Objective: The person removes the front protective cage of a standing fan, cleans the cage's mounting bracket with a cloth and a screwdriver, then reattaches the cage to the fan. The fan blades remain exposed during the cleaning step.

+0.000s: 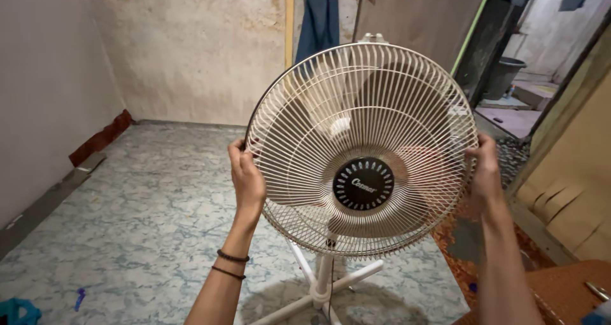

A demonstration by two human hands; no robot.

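The white pedestal fan [331, 280] stands on the marbled floor [140, 210], and its round wire front grille [361, 148] seems to be mid-removal or fitting; next it likely needs an even pull or press at both edges. The left hand [247, 180] and right hand [484, 175] each curl closed on opposite rim sides.
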